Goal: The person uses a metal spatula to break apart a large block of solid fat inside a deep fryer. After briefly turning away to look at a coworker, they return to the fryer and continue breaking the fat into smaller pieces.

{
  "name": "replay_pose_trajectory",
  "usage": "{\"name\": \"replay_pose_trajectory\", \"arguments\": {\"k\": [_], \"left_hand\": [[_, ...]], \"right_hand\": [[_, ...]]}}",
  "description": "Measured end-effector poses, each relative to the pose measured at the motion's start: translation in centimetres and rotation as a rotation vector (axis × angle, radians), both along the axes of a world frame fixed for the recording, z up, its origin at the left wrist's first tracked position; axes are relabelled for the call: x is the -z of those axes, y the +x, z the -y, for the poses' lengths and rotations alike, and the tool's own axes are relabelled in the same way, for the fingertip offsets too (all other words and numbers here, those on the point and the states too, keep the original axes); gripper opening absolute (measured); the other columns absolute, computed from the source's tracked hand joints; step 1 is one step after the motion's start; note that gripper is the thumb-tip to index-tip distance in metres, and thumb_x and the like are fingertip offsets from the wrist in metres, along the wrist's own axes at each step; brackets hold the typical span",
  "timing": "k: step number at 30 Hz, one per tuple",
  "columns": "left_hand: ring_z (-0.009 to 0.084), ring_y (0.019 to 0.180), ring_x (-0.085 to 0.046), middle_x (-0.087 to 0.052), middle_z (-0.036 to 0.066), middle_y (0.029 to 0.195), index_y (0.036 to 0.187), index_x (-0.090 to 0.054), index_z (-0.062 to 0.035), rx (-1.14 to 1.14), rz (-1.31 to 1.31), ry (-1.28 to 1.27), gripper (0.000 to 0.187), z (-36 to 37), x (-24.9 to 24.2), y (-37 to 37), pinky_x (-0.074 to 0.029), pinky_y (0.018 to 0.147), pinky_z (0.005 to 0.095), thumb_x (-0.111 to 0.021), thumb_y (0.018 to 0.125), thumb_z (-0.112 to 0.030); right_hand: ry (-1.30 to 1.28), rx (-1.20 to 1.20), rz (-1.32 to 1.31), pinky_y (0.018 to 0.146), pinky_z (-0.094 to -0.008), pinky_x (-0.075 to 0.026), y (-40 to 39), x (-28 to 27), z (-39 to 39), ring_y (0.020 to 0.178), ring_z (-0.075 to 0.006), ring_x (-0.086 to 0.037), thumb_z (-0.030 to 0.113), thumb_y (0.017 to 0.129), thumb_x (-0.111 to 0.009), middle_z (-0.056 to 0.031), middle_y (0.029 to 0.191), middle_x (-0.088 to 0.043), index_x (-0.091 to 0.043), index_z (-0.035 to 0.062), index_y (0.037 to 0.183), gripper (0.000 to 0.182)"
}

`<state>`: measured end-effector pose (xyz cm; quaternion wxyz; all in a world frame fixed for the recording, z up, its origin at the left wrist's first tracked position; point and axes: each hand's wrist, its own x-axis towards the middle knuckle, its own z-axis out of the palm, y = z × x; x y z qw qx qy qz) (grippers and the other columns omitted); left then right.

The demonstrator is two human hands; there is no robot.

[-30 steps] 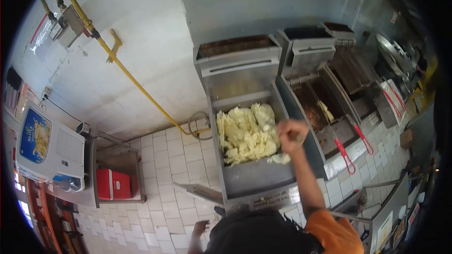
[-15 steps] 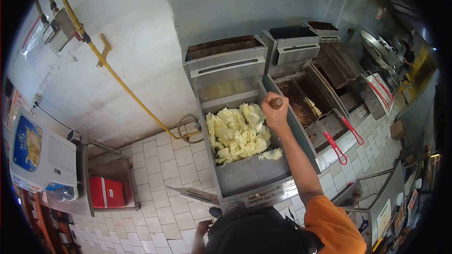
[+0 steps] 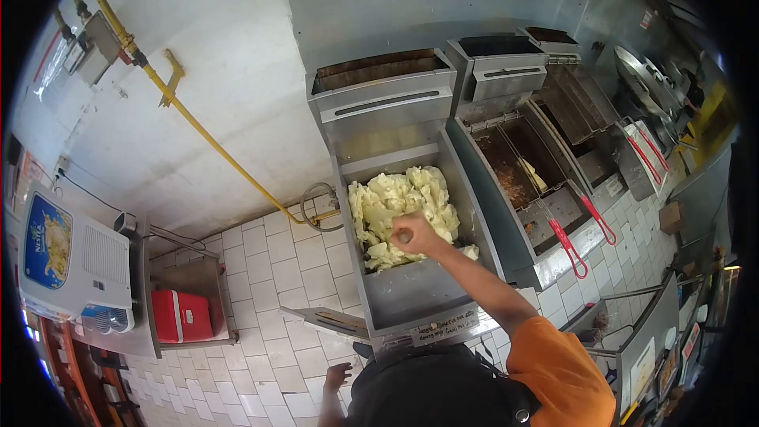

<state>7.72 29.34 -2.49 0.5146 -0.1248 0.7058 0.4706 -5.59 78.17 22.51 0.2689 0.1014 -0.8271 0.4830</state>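
My right hand (image 3: 415, 235) is closed round the handle of a wooden-handled tool (image 3: 405, 236). Only the round end of the handle shows; the tool's head is hidden under the hand. Below and around it, pale yellow lumps of solid fat (image 3: 395, 194) fill the back and middle of a steel fryer tank (image 3: 411, 300). A smaller lump (image 3: 470, 252) lies by the tank's right wall. My left hand (image 3: 338, 375) hangs low beside my body, over the floor, fingers apart and holding nothing.
Right of the tank stand more fryers, with wire baskets (image 3: 581, 99) and red basket handles (image 3: 568, 249). An open fryer door (image 3: 324, 321) juts out to the left. A yellow gas pipe (image 3: 209, 142) runs down the wall. A red cool box (image 3: 180, 316) sits on a shelf at left.
My right hand has moved left and toward me with the tool, from the tank's right wall to over the fat's near part. My left hand has shifted slightly, its fingers more spread.
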Motion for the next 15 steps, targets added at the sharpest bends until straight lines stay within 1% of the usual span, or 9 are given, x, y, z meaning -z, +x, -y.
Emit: {"name": "replay_pose_trajectory", "arguments": {"k": [4, 6, 7, 8, 9, 10, 12, 14, 15], "left_hand": [[0.0257, 0.095, -0.07, -0.068, 0.011, 0.115, 0.129, -0.058, -0.0031, 0.055, -0.101, -0.043, 0.037, -0.9, -1.2, -0.4, -0.056, 0.068, 0.0404, -0.048, 0.096, -0.017], [0.0211, 0.094, -0.069, -0.069, 0.008, 0.115, 0.127, -0.059, -0.0047, -0.131, -0.072, -0.036, 0.037, -0.9, -0.9, 0.5, -0.055, 0.068, 0.0347, -0.042, 0.098, -0.018], [0.0211, 0.094, -0.069, -0.068, 0.008, 0.116, 0.127, -0.06, -0.0049, -0.134, -0.022, -0.001, 0.036, -0.1, -0.3, 1.6, -0.054, 0.069, 0.0346, -0.043, 0.098, -0.019], [0.0212, 0.093, -0.068, -0.068, 0.008, 0.116, 0.126, -0.061, -0.0051, -0.134, 0.013, 0.043, 0.036, 0.3, 0.7, 1.5, -0.054, 0.07, 0.0346, -0.044, 0.098, -0.02], [0.0212, 0.093, -0.068, -0.068, 0.008, 0.116, 0.126, -0.061, -0.0051, -0.142, 0.003, 0.052, 0.036, 1.0, 1.4, 1.7, -0.054, 0.07, 0.0346, -0.044, 0.098, -0.02], [0.0259, 0.098, -0.067, -0.067, 0.01, 0.119, 0.126, -0.061, -0.0089, 0.093, -0.122, 0.041, 0.037, 1.9, 2.0, 2.3, -0.053, 0.075, 0.0391, -0.051, 0.093, -0.022], [0.0306, 0.104, -0.066, -0.066, 0.012, 0.121, 0.127, -0.061, -0.0127, 0.315, -0.257, 0.043, 0.04, 4.0, 3.6, 3.6, -0.052, 0.081, 0.0435, -0.059, 0.088, -0.024], [0.032, 0.102, -0.066, -0.069, 0.013, 0.111, 0.12, -0.065, -0.0165, 0.729, -0.888, 0.181, 0.037, 5.8, 5.1, 3.9, -0.052, 0.082, 0.0428, -0.064, 0.084, -0.027], [0.0307, 0.1, -0.066, -0.069, 0.013, 0.11, 0.119, -0.065, -0.0159, 0.774, -0.952, 0.163, 0.036, 6.8, 5.1, 4.7, -0.052, 0.08, 0.0424, -0.063, 0.085, -0.027]], "right_hand": [[0.136, -0.073, -0.074, 0.05, -0.0335, -0.042, 0.3, 6.5, -0.5, 0.053, -0.0284, -0.057, 0.004, 0.068, -0.069, -0.011, 0.06, -0.056, -0.051, 0.0022, 0.066, 0.019], [0.072, -0.077, -0.101, 0.047, -0.034, -0.037, 0.9, 8.3, -0.9, 0.049, -0.0264, -0.047, -0.001, 0.069, -0.063, -0.0097, 0.054, -0.046, -0.044, 0.0044, 0.06, 0.022], [0.0, -0.048, -0.007, 0.048, -0.032, -0.035, 1.1, 8.2, -1.3, 0.049, -0.0189, -0.043, -0.002, 0.069, -0.063, -0.0074, 0.056, -0.044, -0.042, 0.0033, 0.061, 0.024], [0.005, -0.058, -0.014, 0.048, -0.032, -0.035, 0.6, 8.6, -2.1, 0.049, -0.0189, -0.043, -0.002, 0.069, -0.063, -0.0074, 0.056, -0.044, -0.042, 0.0033, 0.061, 0.024], [-0.067, 0.005, 0.048, 0.049, -0.0309, -0.034, -0.2, 8.9, -2.8, 0.051, -0.0147, -0.041, -0.002, 0.07, -0.063, -0.0057, 0.055, -0.041, -0.041, 0.0027, 0.061, 0.023], [-0.139, 0.069, 0.112, 0.049, -0.0299, -0.032, -0.7, 8.9, -3.3, 0.052, -0.0105, -0.038, -0.003, 0.07, -0.062, -0.004, 0.055, -0.038, -0.041, 0.002, 0.061, 0.023], [-0.175, 0.122, 0.16, 0.049, -0.0293, -0.031, -1.4, 5.9, -3.5, 0.054, -0.0085, -0.038, -0.004, 0.07, -0.062, -0.003, 0.055, -0.038, -0.042, 0.0016, 0.061, 0.023], [-0.211, 0.175, 0.204, 0.049, -0.0287, -0.03, -1.7, 1.7, -3.1, 0.056, -0.0065, -0.037, -0.004, 0.069, -0.061, -0.002, 0.055, -0.038, -0.042, 0.0011, 0.061, 0.022], [-0.172, 0.163, 0.095, 0.049, -0.0283, -0.031, -1.6, -0.4, -2.7, 0.056, -0.0065, -0.038, -0.004, 0.069, -0.061, -0.0013, 0.055, -0.04, -0.042, 0.0011, 0.06, 0.021]]}}
